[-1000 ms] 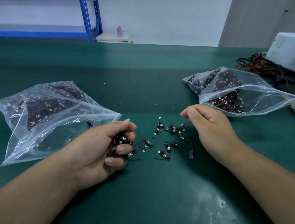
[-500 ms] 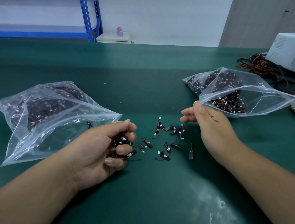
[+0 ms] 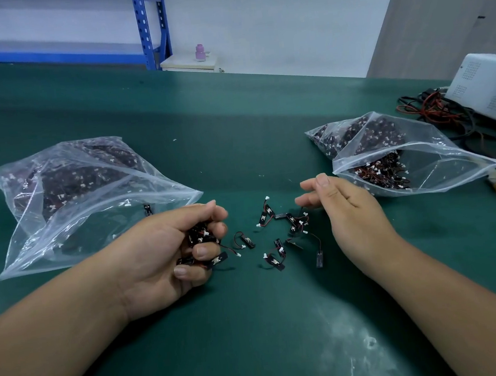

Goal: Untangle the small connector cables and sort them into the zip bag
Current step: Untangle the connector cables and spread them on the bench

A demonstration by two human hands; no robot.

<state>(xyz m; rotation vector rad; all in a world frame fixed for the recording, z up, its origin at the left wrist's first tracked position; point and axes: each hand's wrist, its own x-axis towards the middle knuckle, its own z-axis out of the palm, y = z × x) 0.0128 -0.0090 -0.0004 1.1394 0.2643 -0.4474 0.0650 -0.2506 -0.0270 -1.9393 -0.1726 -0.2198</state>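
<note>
Head view: left hand [image 3: 162, 259] grip clenched round a bundle of cables [image 3: 199, 235], seemingly as supply, right hand [image 3: 349, 216] grip released above loose cables [image 3: 285, 230] near the open zip bag [image 3: 441, 162].

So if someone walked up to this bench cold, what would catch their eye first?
Probably the left hand gripping a bunch of connector cables near the middle of the green mat, with loose cables scattered between it and the right hand. Next, the left zip bag and the right zip bag, clear plastic holding many more of the same parts, one at each side.
</note>
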